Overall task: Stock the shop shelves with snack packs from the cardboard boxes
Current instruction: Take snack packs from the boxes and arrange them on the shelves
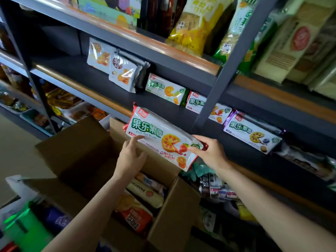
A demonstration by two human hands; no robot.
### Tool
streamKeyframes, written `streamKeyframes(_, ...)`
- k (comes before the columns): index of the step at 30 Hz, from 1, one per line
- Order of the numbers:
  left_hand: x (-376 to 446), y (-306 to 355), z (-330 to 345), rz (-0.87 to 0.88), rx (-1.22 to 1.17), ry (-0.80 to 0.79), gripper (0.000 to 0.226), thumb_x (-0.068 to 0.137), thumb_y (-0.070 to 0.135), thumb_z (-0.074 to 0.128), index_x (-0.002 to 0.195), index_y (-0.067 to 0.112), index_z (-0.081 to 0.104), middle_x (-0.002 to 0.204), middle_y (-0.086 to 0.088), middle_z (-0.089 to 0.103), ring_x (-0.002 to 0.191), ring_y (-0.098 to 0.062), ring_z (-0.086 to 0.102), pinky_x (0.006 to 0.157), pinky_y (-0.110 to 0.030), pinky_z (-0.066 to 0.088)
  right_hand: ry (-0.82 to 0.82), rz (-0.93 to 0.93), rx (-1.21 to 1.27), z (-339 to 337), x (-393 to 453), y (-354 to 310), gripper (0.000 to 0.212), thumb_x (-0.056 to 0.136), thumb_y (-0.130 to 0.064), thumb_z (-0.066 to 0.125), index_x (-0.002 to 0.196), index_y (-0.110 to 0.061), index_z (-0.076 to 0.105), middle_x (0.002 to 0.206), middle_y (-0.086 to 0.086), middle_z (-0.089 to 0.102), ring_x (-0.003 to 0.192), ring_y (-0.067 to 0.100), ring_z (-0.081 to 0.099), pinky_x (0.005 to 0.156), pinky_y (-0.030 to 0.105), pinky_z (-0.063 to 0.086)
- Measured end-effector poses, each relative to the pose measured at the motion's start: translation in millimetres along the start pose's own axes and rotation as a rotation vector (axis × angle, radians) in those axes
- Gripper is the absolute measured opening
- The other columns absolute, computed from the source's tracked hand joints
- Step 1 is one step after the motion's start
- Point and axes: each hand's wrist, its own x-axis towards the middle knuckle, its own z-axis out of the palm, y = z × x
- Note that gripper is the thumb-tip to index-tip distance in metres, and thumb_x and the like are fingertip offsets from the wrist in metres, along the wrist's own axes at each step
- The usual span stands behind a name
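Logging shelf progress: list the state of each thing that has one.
strawberry pack: held above the box, not yet shelved
right hand: grips the pack's right end
left hand: fingers touch its lower edge
cardboard box: flaps open, packs inside
middle shelf: partly stocked

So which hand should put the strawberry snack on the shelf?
The right hand, probably. It grips the strawberry biscuit pack by its end, nearest the matching packs on the shelf; the left hand only touches its lower edge.
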Motion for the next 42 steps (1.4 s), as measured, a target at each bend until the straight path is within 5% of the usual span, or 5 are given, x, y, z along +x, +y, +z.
streamKeyframes(7,-40,48,86,0.319,0.164,-0.268,0.054,0.085,0.006,0.055,0.135,0.021,0.043,0.131,-0.001,0.047,0.120,-0.019,0.046,0.096,-0.031,0.045,0.121,0.147,-0.005,-120,-55,75,0.042,0.076,-0.005,0.075,0.117,-0.009,0.064,0.105,-0.004,0.064,0.093,0.001,0.058,0.070,-0.001,0.041)
streamKeyframes(13,-22,91,173,0.342,0.239,-0.467,0.066,0.088,0.014,0.053,0.146,0.022,0.023,0.149,0.001,0.030,0.135,-0.020,0.030,0.108,-0.032,0.032,0.312,0.215,-0.050,-168,-40,136,0.047,0.078,-0.014,0.075,0.122,-0.007,0.062,0.115,-0.002,0.060,0.110,0.007,0.050,0.088,0.020,0.036)
streamKeyframes(30,152,83,307,0.079,0.699,-0.249,0.064,0.091,0.028,0.046,0.147,0.021,0.016,0.158,0.000,-0.007,0.145,-0.029,-0.005,0.116,-0.043,0.007,0.409,-0.076,-0.300,-71,223,177,0.036,0.090,-0.011,0.058,0.126,-0.010,0.059,0.130,0.009,0.056,0.119,0.026,0.051,0.098,0.028,0.035)
streamKeyframes(38,124,84,284,0.261,0.557,-0.169,0.052,0.090,0.013,0.042,0.141,0.016,0.033,0.155,-0.003,0.012,0.141,-0.024,0.018,0.113,-0.037,0.024,0.286,-0.085,-0.802,-74,222,170,0.031,0.092,-0.004,0.043,0.119,-0.008,0.058,0.130,0.012,0.048,0.123,0.032,0.037,0.098,0.038,0.027)
streamKeyframes(42,71,76,242,0.526,0.405,-0.198,0.040,0.075,0.010,0.037,0.104,0.005,0.064,0.111,-0.011,0.061,0.087,-0.026,0.065,0.070,-0.032,0.055,0.403,-0.125,-0.570,-62,170,146,0.042,0.084,-0.003,0.055,0.126,-0.009,0.053,0.134,0.019,0.045,0.126,0.037,0.038,0.105,0.046,0.027)
